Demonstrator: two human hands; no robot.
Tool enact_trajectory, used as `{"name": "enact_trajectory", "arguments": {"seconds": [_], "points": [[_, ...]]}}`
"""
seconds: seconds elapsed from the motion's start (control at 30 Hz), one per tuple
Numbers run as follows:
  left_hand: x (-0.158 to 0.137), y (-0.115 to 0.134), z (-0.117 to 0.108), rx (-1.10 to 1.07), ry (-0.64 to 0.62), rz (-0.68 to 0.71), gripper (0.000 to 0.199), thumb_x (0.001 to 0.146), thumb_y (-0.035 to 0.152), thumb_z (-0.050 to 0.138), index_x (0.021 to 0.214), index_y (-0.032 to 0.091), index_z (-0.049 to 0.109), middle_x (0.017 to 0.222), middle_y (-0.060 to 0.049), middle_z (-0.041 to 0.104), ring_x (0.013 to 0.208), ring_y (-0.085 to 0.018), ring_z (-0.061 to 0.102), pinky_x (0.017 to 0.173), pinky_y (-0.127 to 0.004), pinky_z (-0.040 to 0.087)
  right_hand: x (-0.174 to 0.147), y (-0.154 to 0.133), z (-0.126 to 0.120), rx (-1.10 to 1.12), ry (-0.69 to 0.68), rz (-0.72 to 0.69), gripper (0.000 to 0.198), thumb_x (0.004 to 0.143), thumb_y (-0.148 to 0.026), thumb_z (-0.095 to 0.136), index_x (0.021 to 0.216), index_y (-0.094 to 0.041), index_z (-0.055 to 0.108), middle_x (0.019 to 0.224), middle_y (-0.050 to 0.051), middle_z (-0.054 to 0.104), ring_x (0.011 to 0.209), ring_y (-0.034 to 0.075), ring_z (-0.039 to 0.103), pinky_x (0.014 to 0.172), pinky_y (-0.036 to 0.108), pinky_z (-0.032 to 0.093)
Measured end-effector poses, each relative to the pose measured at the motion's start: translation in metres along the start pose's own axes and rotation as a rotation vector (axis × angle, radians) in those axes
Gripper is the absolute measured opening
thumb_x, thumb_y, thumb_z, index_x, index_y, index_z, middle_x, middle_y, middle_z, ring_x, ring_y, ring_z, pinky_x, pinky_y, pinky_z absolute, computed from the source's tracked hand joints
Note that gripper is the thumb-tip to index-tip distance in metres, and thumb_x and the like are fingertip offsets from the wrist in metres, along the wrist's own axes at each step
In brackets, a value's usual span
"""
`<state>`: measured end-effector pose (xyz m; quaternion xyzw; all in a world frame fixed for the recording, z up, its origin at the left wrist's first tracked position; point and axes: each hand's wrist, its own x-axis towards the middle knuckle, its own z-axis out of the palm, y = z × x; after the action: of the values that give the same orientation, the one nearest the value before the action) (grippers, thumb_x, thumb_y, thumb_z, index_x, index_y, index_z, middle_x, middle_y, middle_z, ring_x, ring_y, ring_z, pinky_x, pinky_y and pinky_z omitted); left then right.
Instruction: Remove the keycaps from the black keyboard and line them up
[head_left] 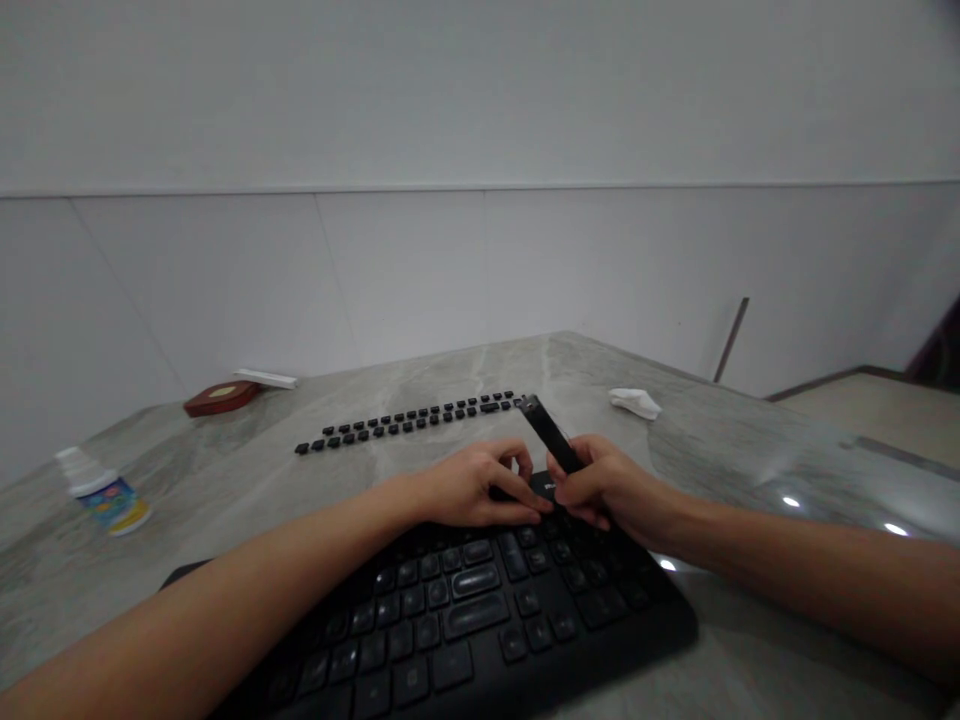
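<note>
A black keyboard (480, 610) lies at an angle on the grey marbled tabletop in front of me. Over its far edge, my left hand (491, 485) has bent fingers, with the fingertips pressed together on the top row of keys. Whether something small sits between them is hidden. My right hand (600, 478) is closed around a black bar-shaped tool (551, 435), its end with a small metal bit pointing up and away. The right fingertips rest low over the keyboard's upper right keys, close beside the left fingertips. Beyond the hands, removed black keycaps (409, 420) stand in two long rows.
A white-capped spray bottle (112, 497) with a colourful label is at the left. Farther back lie a reddish-brown case (221, 398) and a white flat bar (266, 378). A crumpled white tissue (635, 402) sits at the right rear. A pale wall (420, 270) rises behind the table.
</note>
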<state>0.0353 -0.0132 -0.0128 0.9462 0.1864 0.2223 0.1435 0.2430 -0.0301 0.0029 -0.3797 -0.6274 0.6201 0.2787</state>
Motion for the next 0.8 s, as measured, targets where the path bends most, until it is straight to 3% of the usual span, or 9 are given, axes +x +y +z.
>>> {"name": "enact_trajectory", "arguments": {"seconds": [0.23, 0.8], "points": [[-0.001, -0.001, 0.002, -0.008, -0.001, 0.038, 0.018, 0.089, 0.029, 0.064, 0.102, 0.020, 0.073, 0.105, -0.008, 0.062, 0.092, -0.017, 0.060, 0.084, -0.031, 0.051, 0.000, 0.003, 0.008, -0.062, 0.136, -0.031, 0.023, 0.061, -0.034, 0.064, 0.055, -0.016, 0.051, 0.042, -0.007, 0.038, 0.039, 0.004, 0.026, 0.039, 0.022, 0.014], [0.004, 0.001, 0.000, -0.018, -0.050, 0.055, 0.019, 0.091, 0.027, 0.062, 0.101, 0.016, 0.073, 0.080, -0.004, 0.064, 0.074, -0.013, 0.061, 0.069, -0.022, 0.048, 0.002, 0.005, 0.014, -0.158, 0.229, -0.089, 0.023, 0.063, -0.024, 0.056, 0.044, -0.018, 0.043, 0.039, -0.006, 0.033, 0.042, 0.007, 0.028, 0.044, 0.026, 0.018]]}}
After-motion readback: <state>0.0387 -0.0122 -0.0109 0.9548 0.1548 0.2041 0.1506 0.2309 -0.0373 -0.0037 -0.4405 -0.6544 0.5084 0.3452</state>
